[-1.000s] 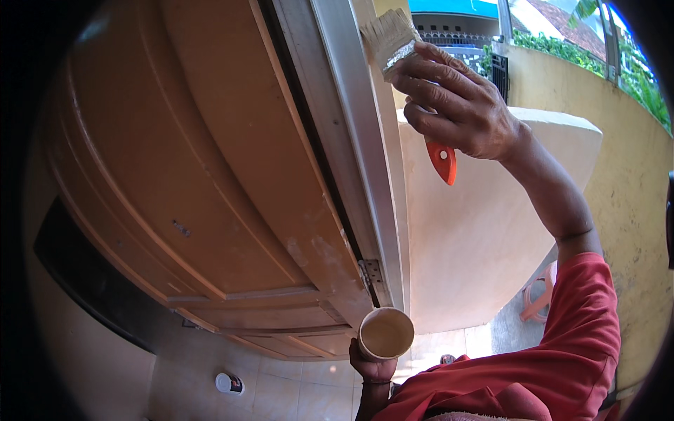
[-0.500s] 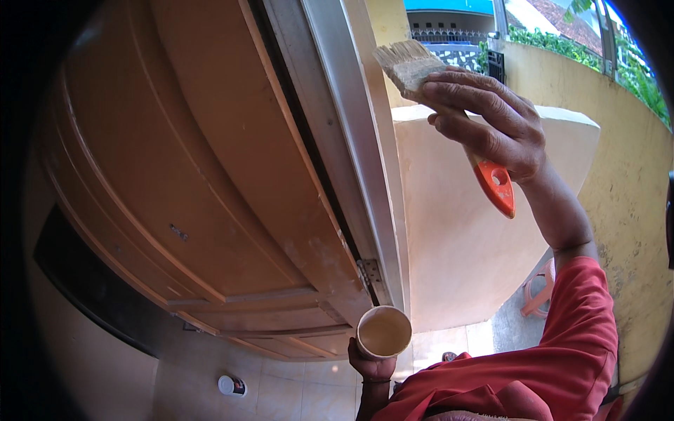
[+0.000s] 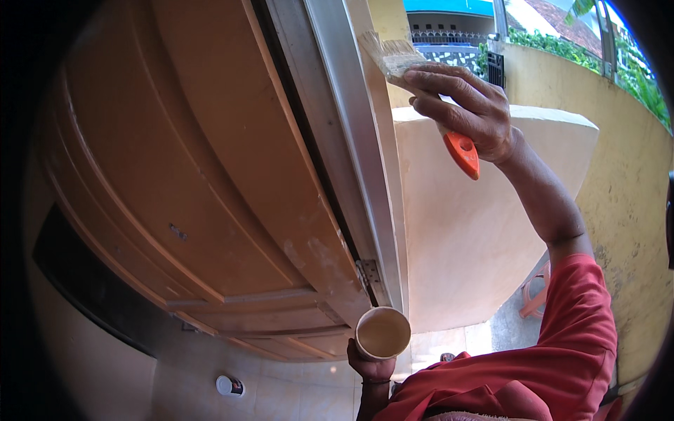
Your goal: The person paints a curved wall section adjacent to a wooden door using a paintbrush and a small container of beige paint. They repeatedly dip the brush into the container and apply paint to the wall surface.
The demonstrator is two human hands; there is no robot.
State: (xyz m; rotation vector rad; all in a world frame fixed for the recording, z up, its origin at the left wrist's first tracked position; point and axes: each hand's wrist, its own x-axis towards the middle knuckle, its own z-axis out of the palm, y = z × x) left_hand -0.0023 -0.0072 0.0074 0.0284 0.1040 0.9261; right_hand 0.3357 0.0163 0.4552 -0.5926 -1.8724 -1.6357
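Note:
My right hand [image 3: 467, 105] is raised at the upper right, fingers closed around a wide paintbrush [image 3: 462, 149] with an orange handle end. The brush tilts, and its pale, paint-coated bristles meet the outer edge of the door frame [image 3: 358, 119], splaying there. Low in the middle, my left hand [image 3: 370, 368] grips a round cup [image 3: 383, 317] from below and the side. Pale beige liquid, like paint, shows inside the cup. The cup is held upright, close to the foot of the frame.
A brown panelled door [image 3: 210, 175] fills the left, its hinge [image 3: 370, 271] near the cup. Right of the frame stands a pale low wall [image 3: 477, 224], with a yellowish wall [image 3: 611, 175] beyond. A small container [image 3: 230, 385] lies on the tiled floor; a pink stool [image 3: 533, 298] is partly hidden.
My right hand and the paintbrush have moved left and slightly up, bringing the bristles onto the frame's edge. My left hand and the cup have barely moved.

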